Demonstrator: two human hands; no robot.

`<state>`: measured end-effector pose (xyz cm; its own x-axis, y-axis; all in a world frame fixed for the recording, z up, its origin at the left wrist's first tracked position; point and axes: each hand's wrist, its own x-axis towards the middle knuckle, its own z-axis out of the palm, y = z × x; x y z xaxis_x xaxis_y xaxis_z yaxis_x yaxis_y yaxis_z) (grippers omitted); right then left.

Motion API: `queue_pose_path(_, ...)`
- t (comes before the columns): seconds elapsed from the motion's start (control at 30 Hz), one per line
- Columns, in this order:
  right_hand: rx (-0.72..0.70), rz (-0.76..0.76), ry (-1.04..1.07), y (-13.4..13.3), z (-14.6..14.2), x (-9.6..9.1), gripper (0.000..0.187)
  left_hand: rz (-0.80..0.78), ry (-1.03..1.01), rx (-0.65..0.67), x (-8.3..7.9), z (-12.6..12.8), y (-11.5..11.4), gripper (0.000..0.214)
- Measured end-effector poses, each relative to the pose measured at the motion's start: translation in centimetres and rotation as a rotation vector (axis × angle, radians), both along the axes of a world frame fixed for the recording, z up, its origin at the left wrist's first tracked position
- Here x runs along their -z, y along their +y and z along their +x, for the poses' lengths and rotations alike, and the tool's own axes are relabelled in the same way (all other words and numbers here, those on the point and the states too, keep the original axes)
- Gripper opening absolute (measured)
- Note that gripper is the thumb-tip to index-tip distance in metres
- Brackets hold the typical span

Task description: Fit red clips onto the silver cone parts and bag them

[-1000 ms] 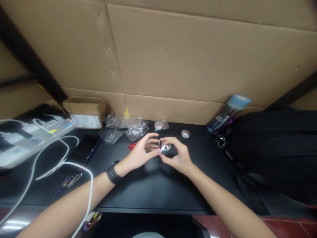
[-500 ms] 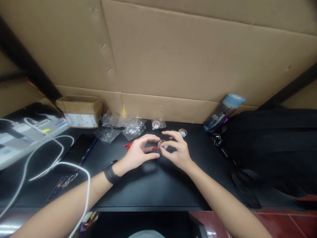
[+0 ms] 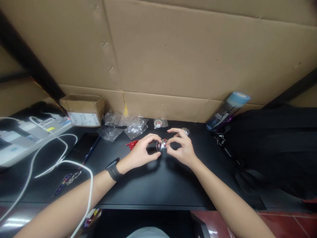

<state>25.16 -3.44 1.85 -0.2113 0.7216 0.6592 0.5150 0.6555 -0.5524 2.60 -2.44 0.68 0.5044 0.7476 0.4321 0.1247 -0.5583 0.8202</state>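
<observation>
My left hand [image 3: 141,150], with a black watch on its wrist, holds a small clear round disc [image 3: 158,146] by its edges between thumb and fingers. Close against it, my right hand [image 3: 182,148] pinches a second shiny clear round piece [image 3: 163,144] with a bit of red at it; finer detail is too small to make out. Whether the two pieces touch, I cannot tell. Red knotted cords [image 3: 132,144] lie on the black tabletop just beyond my left hand. Behind my right fingers sits another clear round piece [image 3: 185,131], partly covered.
Crumpled clear bags [image 3: 135,127] and a bagged round item [image 3: 158,123] lie at the back. A small cardboard box [image 3: 84,110], power strip [image 3: 32,135] and white cable [image 3: 90,185] are left. A bottle [image 3: 226,110] and black bag [image 3: 272,148] stand right.
My hands have drawn slightly apart and shifted a little right. The disc in my left hand has turned, now showing more of its round face. The camera view has shifted slightly.
</observation>
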Motion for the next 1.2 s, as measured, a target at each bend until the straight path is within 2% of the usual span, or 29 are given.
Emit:
queue_pose_path(0.07, 0.047, 0.021, -0.037, 0.4, 0.8, -0.3, 0.010, 0.102, 0.089, -0.025, -0.1, -0.4, 0.1, 0.057)
queue_pose_path(0.13, 0.127, 0.028, -0.083, 1.0, 2.1, -0.5, 0.007, 0.212, 0.186, -0.044, -0.4, -1.2, 0.6, 0.063)
queue_pose_path(0.2, 0.167, 0.003, -0.150, 1.7, 3.7, -0.6, 0.006, 0.346, 0.307, -0.077, -0.9, -2.6, 1.5, 0.054)
queue_pose_path(0.3, 0.175, -0.039, -0.266, 2.6, 6.0, -0.3, 0.006, 0.491, 0.422, -0.221, -1.8, -5.1, 3.0, 0.044)
queue_pose_path(0.43, 0.208, -0.059, -0.342, 3.4, 7.4, 0.6, 0.007, 0.550, 0.480, -0.454, -2.7, -8.0, 4.7, 0.035)
queue_pose_path(0.53, 0.187, -0.078, -0.371, 3.6, 7.3, 0.9, 0.007, 0.557, 0.558, -0.538, -2.5, -9.2, 5.6, 0.027)
queue_pose_path(0.63, 0.170, -0.097, -0.387, 3.5, 7.1, 1.0, 0.008, 0.531, 0.679, -0.535, -1.8, -9.5, 6.1, 0.024)
queue_pose_path(0.8, 0.146, -0.116, -0.410, 3.4, 6.9, 1.0, 0.007, 0.464, 0.820, -0.412, -0.5, -8.6, 6.1, 0.025)
queue_pose_path(0.97, 0.121, -0.131, -0.418, 3.3, 6.6, 1.1, 0.008, 0.455, 0.873, -0.377, 0.5, -7.8, 6.0, 0.033)
queue_pose_path(1.2, 0.091, -0.177, -0.465, 3.2, 6.3, 1.3, 0.007, 0.388, 0.862, -0.318, 1.6, -8.1, 6.5, 0.040)
